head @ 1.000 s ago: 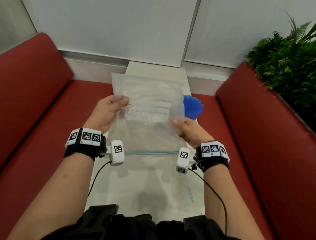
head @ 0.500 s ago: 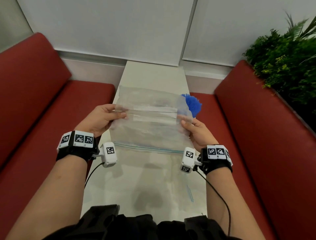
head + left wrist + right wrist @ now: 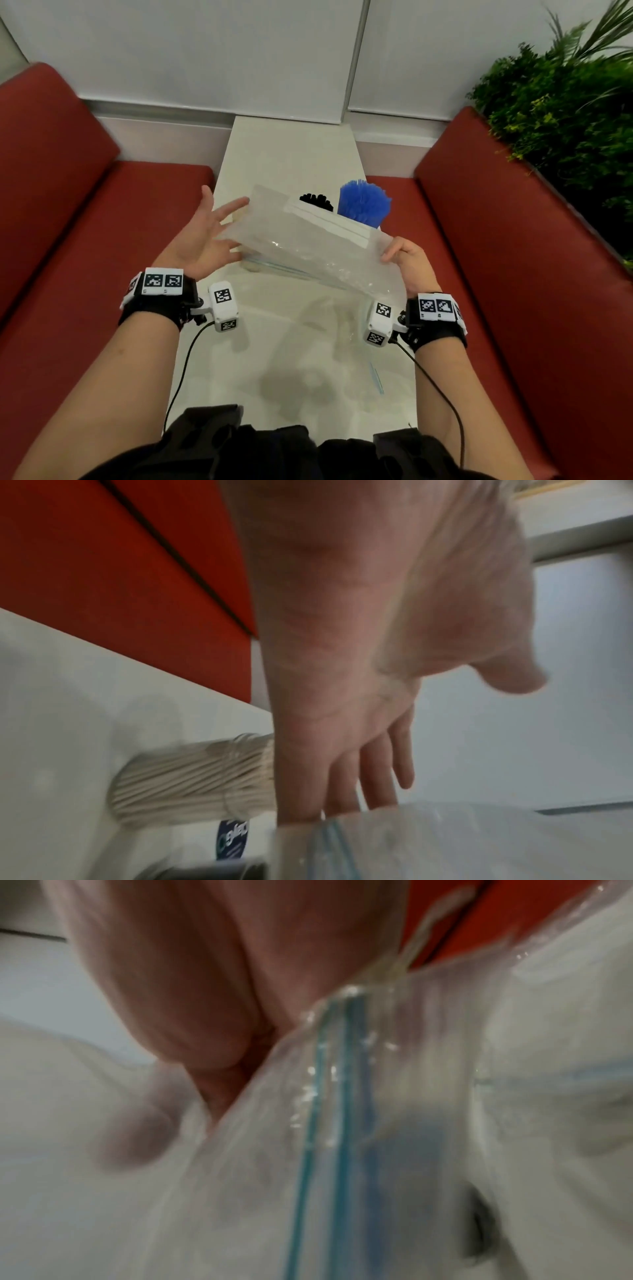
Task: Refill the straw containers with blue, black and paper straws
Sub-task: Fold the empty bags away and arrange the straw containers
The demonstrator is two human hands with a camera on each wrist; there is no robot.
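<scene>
The clear plastic bag (image 3: 315, 246) with a blue zip line is held in the air above the white table (image 3: 291, 154), tilted, its right end lower and nearer to the person. The right hand (image 3: 409, 262) pinches the bag's right edge between thumb and fingers; in the right wrist view the bag is blurred, so the exact grip is probably a pinch, not more. The left hand (image 3: 202, 240) is released, fingers spread and straight, just beside the bag's left edge, fingertips approx. touching it. Behind the bag, on the table, stand the blue straws (image 3: 363, 204) and, left of them, the black straws (image 3: 317, 201). Under the bag's left end, a tied bundle of paper straws (image 3: 192, 777) lies on the table. Red benches (image 3: 68, 222) flank the table, and a green plant (image 3: 565, 113) is at the far right.
</scene>
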